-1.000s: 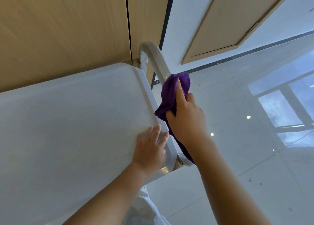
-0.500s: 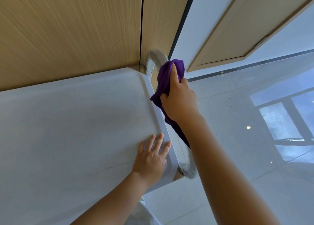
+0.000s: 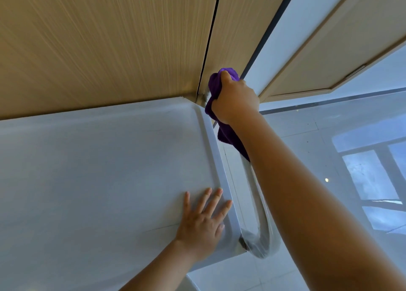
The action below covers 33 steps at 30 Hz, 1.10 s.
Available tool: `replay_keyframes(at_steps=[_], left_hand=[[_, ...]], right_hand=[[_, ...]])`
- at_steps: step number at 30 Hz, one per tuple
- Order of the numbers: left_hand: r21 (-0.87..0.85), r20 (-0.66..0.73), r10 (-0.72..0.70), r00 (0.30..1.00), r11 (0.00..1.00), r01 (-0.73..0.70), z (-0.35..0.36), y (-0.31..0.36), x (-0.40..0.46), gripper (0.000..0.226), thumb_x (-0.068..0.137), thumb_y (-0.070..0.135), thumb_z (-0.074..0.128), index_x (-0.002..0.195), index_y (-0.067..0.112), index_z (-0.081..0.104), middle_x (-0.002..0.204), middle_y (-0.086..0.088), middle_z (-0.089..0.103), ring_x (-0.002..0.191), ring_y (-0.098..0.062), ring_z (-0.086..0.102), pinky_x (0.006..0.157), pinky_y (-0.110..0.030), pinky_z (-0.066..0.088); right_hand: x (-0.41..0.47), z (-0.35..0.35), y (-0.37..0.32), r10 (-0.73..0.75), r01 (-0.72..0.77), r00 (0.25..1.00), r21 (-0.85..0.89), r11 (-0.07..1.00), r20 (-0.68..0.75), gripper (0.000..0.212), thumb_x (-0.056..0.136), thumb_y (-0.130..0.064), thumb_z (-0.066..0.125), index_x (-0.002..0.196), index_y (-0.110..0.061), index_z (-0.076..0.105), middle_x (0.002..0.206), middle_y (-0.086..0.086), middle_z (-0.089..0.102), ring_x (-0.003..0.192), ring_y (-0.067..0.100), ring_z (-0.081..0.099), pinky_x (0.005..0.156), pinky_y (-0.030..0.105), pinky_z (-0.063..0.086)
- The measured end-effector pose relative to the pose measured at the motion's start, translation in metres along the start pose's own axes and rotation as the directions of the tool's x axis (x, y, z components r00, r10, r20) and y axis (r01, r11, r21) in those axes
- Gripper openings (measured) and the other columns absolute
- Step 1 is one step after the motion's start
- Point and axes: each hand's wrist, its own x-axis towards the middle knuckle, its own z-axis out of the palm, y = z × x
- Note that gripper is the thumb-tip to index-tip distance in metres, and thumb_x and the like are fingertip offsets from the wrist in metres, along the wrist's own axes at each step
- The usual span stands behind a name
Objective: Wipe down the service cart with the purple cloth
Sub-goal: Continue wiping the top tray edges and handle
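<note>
While its fingers curl round the purple cloth (image 3: 214,86), the right hand (image 3: 234,99) clamps that cloth onto the far end of the cart handle (image 3: 261,231), the thumb lying up over the bunched top of the fabric. A loose tail of the cloth hangs from under the wrist, draped along the handle toward the camera and partly hidden by the forearm. The handle itself is a pale rounded tube that runs just beside the service cart (image 3: 98,163), along its right edge, and bends in to meet the cart at the near corner; its far bend is covered by the cloth and hand.

Against that same handle, the left hand (image 3: 203,224) sits just to the left, near the near bend. It lies flat on the cart top with fingers straight and spread apart, fingertips reaching the raised rim at the cart's right edge, and it holds nothing.

Beyond the handle's far end stands a wood-grain wall panel (image 3: 105,44) split by a dark vertical seam, touching or very close to the cart's far edge; which, I cannot tell. Right of the handle lies a glossy tiled floor (image 3: 342,136) that mirrors a bright window, and above it a light wooden door (image 3: 329,44) set in a white wall.
</note>
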Motion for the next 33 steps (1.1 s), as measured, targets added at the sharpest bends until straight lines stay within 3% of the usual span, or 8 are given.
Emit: replay_keyframes(at_steps=[2, 5, 13, 17, 21, 23, 26, 33], left_hand=[[-0.006, -0.064, 0.016, 0.998, 1.0, -0.017, 0.011, -0.004, -0.003, 0.053, 0.097, 0.041, 0.016, 0.149, 0.03, 0.011, 0.154, -0.003, 0.024, 0.141, -0.027, 0.019, 0.106, -0.061, 0.002], [-0.006, -0.085, 0.008, 0.996, 1.0, -0.009, 0.018, -0.004, -0.002, 0.054, 0.096, 0.042, 0.003, 0.149, 0.029, 0.009, 0.157, -0.003, -0.001, 0.144, -0.024, -0.002, 0.107, -0.06, -0.004], [0.002, -0.121, 0.021, 0.992, 1.0, -0.021, 0.017, -0.001, -0.001, 0.063, 0.091, 0.041, 0.027, 0.149, 0.029, 0.003, 0.157, -0.003, 0.002, 0.143, -0.022, 0.006, 0.107, -0.059, -0.001], [-0.029, -0.061, -0.016, 0.998, 0.999, 0.015, 0.012, -0.002, 0.001, 0.063, 0.091, 0.041, 0.027, 0.149, 0.03, 0.004, 0.157, -0.001, -0.003, 0.144, -0.021, 0.006, 0.107, -0.058, -0.003], [-0.085, 0.137, -0.04, 0.99, 0.995, 0.052, 0.002, 0.003, 0.0, 0.074, 0.084, 0.044, 0.033, 0.149, 0.03, 0.001, 0.155, 0.0, 0.022, 0.137, -0.023, 0.032, 0.107, -0.056, -0.004], [-0.045, 0.189, -0.084, 0.978, 0.995, 0.094, -0.01, 0.0, 0.003, 0.068, 0.087, 0.045, 0.017, 0.142, 0.036, -0.022, 0.157, 0.002, -0.004, 0.144, -0.025, 0.008, 0.104, -0.052, -0.021], [-0.075, 0.263, -0.057, 0.963, 0.994, 0.079, -0.021, 0.002, 0.004, 0.055, 0.072, 0.048, -0.016, 0.118, 0.046, -0.047, 0.129, 0.013, -0.052, 0.124, -0.014, -0.044, 0.083, -0.045, -0.045], [-0.013, 0.331, -0.092, 0.939, 0.995, 0.102, -0.029, 0.006, 0.008, 0.056, 0.099, 0.04, 0.014, 0.136, 0.043, -0.029, 0.134, 0.012, -0.045, 0.134, -0.012, -0.034, 0.099, -0.051, -0.028]], right_hand=[[0.011, -0.005, -0.004, -0.013, 0.015, 0.999, -0.025, 1.0, 0.045, 0.048, 0.086, -0.02, 0.051, 0.131, -0.017, 0.036, 0.114, 0.014, 0.05, 0.084, 0.027, 0.044, 0.067, 0.034, 0.038], [0.03, -0.013, -0.011, -0.032, 0.043, 0.99, -0.078, 0.996, 0.136, 0.039, 0.087, -0.018, 0.047, 0.126, -0.015, 0.045, 0.111, 0.01, 0.053, 0.086, 0.025, 0.046, 0.07, 0.034, 0.039], [0.074, -0.016, -0.03, 0.001, 0.081, 0.925, -0.202, 0.976, 0.379, 0.015, 0.079, -0.015, 0.058, 0.092, -0.011, 0.053, 0.077, 0.004, 0.048, 0.065, 0.02, 0.046, 0.063, 0.033, 0.039], [0.07, -0.013, -0.028, -0.012, 0.063, 0.962, -0.178, 0.982, 0.272, 0.008, 0.084, -0.017, 0.053, 0.089, -0.012, 0.052, 0.072, 0.003, 0.046, 0.061, 0.019, 0.043, 0.052, 0.03, 0.033], [0.056, -0.014, -0.02, -0.062, 0.088, 0.982, -0.139, 0.986, 0.178, 0.024, 0.09, -0.021, 0.043, 0.109, -0.012, 0.053, 0.089, 0.005, 0.05, 0.08, 0.023, 0.047, 0.065, 0.033, 0.036], [0.046, -0.013, -0.016, -0.072, 0.084, 0.986, -0.071, 0.994, 0.151, 0.035, 0.09, -0.021, 0.042, 0.123, -0.012, 0.048, 0.101, 0.008, 0.053, 0.088, 0.025, 0.048, 0.069, 0.033, 0.037], [0.025, -0.007, -0.004, -0.071, 0.069, 0.995, 0.032, 0.997, 0.068, 0.047, 0.088, -0.024, 0.043, 0.134, -0.017, 0.036, 0.118, 0.014, 0.051, 0.101, 0.033, 0.051, 0.072, 0.035, 0.039], [-0.05, 0.01, 0.026, -0.071, 0.079, 0.996, 0.166, 0.983, -0.053, 0.07, 0.091, -0.023, 0.045, 0.148, -0.027, 0.005, 0.112, 0.013, 0.045, 0.078, 0.028, 0.043, 0.068, 0.034, 0.035]])
